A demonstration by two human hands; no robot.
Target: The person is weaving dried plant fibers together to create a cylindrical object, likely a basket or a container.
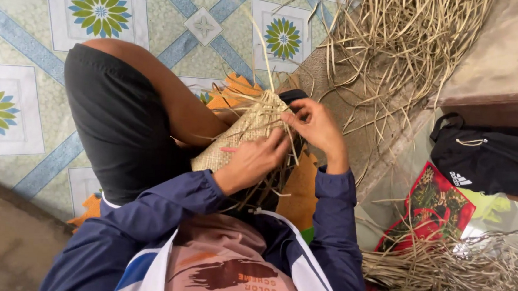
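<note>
Both hands, left hand (252, 160) and right hand (316, 126), pinching strands at woven mat (241, 135) edge, loose straw pile (400, 40) just beyond

one woven mat (241, 135), two hands (252, 160), one black bag (495, 159), two strip heaps (400, 34)

My left hand (253, 161) covers part of the woven straw piece (241, 135), so its lower edge is hidden from me. The straw pile (462, 281) and my own sleeves run off the bottom edge.
</note>
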